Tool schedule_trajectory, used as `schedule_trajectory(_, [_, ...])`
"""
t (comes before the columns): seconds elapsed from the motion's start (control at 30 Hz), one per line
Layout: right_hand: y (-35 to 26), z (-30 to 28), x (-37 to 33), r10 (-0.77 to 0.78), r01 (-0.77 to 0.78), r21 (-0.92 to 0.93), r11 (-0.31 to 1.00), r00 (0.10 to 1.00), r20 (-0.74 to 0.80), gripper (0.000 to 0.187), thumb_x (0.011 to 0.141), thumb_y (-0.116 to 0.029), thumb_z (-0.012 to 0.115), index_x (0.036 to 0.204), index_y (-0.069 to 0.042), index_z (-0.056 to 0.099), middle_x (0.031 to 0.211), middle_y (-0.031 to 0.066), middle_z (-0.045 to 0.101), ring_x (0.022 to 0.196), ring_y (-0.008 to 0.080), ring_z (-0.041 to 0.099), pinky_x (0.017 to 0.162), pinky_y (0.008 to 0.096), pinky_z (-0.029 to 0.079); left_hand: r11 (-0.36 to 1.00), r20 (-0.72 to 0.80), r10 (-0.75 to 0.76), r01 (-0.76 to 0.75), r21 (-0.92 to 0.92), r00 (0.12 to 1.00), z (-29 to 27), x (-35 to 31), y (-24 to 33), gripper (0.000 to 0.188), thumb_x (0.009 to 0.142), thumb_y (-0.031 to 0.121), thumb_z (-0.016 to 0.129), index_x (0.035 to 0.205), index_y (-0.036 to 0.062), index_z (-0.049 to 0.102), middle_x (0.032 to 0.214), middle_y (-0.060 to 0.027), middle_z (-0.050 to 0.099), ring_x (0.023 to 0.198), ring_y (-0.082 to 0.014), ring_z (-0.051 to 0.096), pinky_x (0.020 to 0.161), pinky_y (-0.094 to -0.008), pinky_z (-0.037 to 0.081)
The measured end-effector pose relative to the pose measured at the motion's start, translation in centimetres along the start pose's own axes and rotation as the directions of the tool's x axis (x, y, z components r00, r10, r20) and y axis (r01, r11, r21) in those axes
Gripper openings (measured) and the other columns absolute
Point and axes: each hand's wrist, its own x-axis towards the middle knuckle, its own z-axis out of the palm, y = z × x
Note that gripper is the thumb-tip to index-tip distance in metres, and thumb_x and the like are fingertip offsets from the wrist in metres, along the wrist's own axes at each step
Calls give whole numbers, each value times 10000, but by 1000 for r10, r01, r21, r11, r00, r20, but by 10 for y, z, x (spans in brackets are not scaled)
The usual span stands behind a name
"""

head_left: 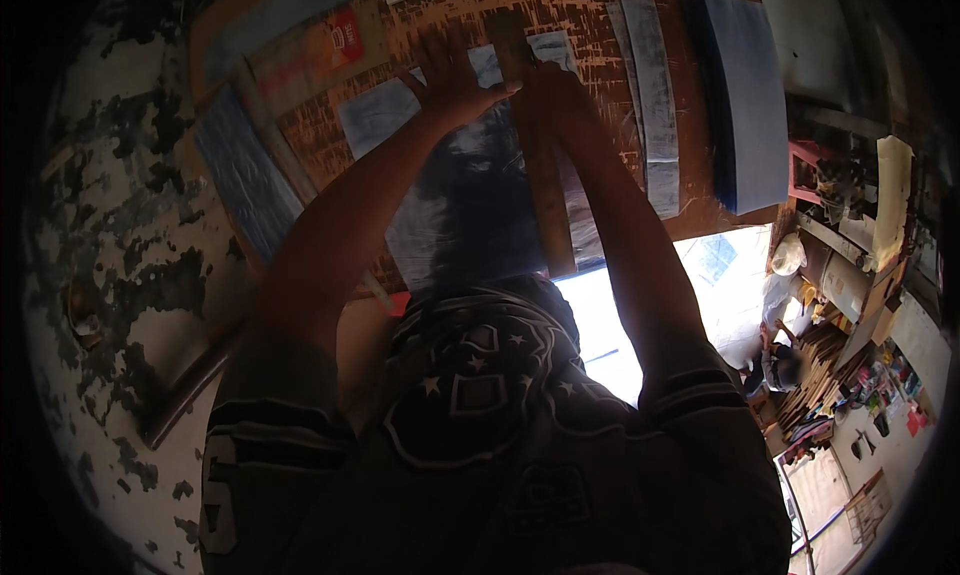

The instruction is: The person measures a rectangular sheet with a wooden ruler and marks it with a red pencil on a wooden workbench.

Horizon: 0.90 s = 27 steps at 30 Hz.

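A glossy dark blue sheet (470,190) lies on the scratched brown work table in front of me. Across it, running away from my body, lies a long narrow wooden straightedge (540,180). My left hand (452,87) is spread flat over the far part of the sheet, its thumb reaching to the straightedge's left side. At the far end, my right hand (560,97) is closed beside the straightedge's right edge. Its fingers are in shadow, and whatever small thing they hold cannot be made out.
Blue strips (655,105) and a thick blue stack (745,100) lie to the right. Another blue piece (245,170) and a thin wooden strip (275,140) lie left. A red card (347,37) is at the back. Another person (778,363) sits far right near piled wood.
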Motion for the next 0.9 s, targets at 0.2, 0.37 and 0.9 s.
schedule_trajectory(0.2, [-4, 28, -96, 0, 2, 35, 999, 997, -80, 184, 937, -125, 605, 1064, 6, 622, 955, 229, 656, 873, 373, 713, 751, 465, 598, 998, -116, 58, -53, 44, 992, 19, 9, -21, 1369, 734, 903, 543, 1587, 115, -182, 1618, -296, -215, 1476, -456, -284, 1052, -805, -78])
schedule_trajectory(0.37, [19, 78, -190, 46, -37, 157, 987, 997, -57, 149, 927, -90, 593, 1044, 0, 614, 917, 219, 657, 846, 368, 717, 719, 465, 590, 996, -81, 87, -85, 25, 993, 16, 13, -10, 1386, 703, 927, 542, 1596, 119, -145, 1625, -306, -167, 1489, -477, -228, 1081, -782, -52])
schedule_trajectory(0.9, [45, 124, -355, 258, -132, 431, 893, 933, -249, 244, 1056, -208, 474, 1038, 18, 564, 972, 250, 640, 876, 470, 652, 680, 527, 518, 961, -56, 271, -273, -37, 961, -9, 20, -13, 1356, 696, 823, 679, 1603, 28, 58, 1655, -272, -18, 1536, -412, -111, 1235, -535, 5])
